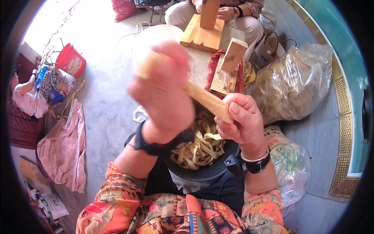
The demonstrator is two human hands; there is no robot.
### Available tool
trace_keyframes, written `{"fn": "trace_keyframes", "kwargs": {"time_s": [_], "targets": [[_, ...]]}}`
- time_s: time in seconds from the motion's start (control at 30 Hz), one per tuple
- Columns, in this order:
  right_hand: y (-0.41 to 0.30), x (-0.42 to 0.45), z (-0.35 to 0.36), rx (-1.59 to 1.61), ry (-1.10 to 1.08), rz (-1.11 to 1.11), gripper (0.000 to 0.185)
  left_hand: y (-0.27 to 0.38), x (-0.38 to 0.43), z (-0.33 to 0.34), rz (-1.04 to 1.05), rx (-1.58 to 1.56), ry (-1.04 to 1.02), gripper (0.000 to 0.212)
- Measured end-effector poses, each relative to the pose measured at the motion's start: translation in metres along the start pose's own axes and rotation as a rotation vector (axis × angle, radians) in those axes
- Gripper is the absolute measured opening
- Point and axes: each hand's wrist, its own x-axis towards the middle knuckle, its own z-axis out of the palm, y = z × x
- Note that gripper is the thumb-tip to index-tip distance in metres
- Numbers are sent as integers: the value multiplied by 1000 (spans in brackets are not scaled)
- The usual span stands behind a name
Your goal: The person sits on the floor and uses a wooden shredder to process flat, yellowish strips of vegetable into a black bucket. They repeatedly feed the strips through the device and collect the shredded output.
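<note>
My left hand [162,84] is blurred by motion and raised in front of me, closed around the far end of a flat, pale yellow-brown strip [209,101]. Between the fingers and thumb of my right hand [241,120] is the strip's near end, so it is stretched between both hands. Below them, a dark round basin [201,175] at my lap holds a heap of similar curled strips [194,149]. What the strip is made of, I cannot tell.
Ahead stand a wooden block stand [201,36] and a smaller wooden piece [223,77] on red cloth. A seated person [245,27] faces me. Large plastic bags [292,84] lie right; a red bucket [70,60], pink cloth [64,146] and another person [27,96] are left.
</note>
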Motion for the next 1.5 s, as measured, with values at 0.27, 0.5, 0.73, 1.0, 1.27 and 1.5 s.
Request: {"fn": "trace_keyframes", "kwargs": {"time_s": [0.27, 0.5, 0.73, 1.0, 1.27, 1.5], "targets": [[29, 12, -19, -856, 440, -390, 13, -22, -57, 30, -357, 307, -422, 30], [19, 17, -31, -375, 552, -76, 24, -31, -47, 25, -820, 270, -453, 35], [1, 8, -51, 190, 160, 308, 13, -30, -34, 18, -24, 346, -654, 12], [3, 13, -32, -565, 416, -10, 11, -29, -45, 17, -459, 485, -502, 7], [7, 7, -52, 84, 240, 6, 9, -43, -42, 12, -263, 638, -497, 10], [4, 8, -53, -136, 292, -3, 12, -27, -24, 3, -525, 458, -792, 15]]}}
